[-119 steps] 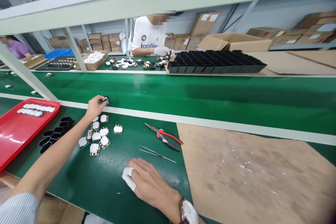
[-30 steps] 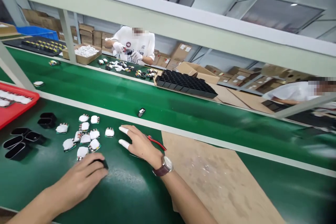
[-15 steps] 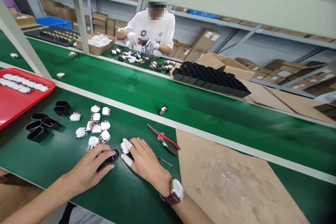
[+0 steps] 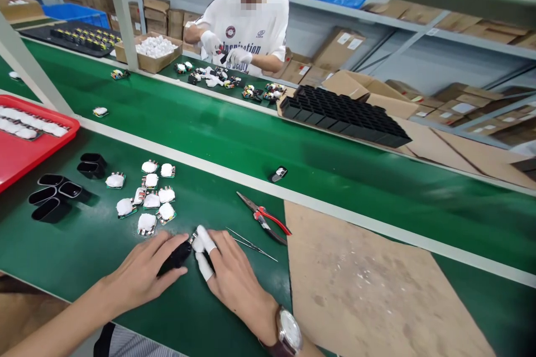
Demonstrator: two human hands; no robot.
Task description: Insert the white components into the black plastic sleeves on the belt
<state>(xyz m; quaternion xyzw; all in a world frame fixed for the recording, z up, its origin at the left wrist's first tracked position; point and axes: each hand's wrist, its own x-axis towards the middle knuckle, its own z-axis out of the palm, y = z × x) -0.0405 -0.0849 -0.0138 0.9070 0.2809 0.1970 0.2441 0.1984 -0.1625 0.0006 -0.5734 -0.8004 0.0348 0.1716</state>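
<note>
Two hands meet on one black shell [image 4: 176,256] at the near edge of the green bench [image 4: 104,245]. Your left hand [image 4: 142,276] curls over it, fingers closed on its top; your right hand [image 4: 230,273], its capped fingertips [image 4: 205,241] pinched, presses a small white part [image 4: 196,243] against the shell's right end. Just beyond lie loose white boards [image 4: 148,196], with tweezers [image 4: 251,244] and red-handled pliers [image 4: 263,220] to the right. Push crooked and the part may jam or skid away into those boards.
</note>
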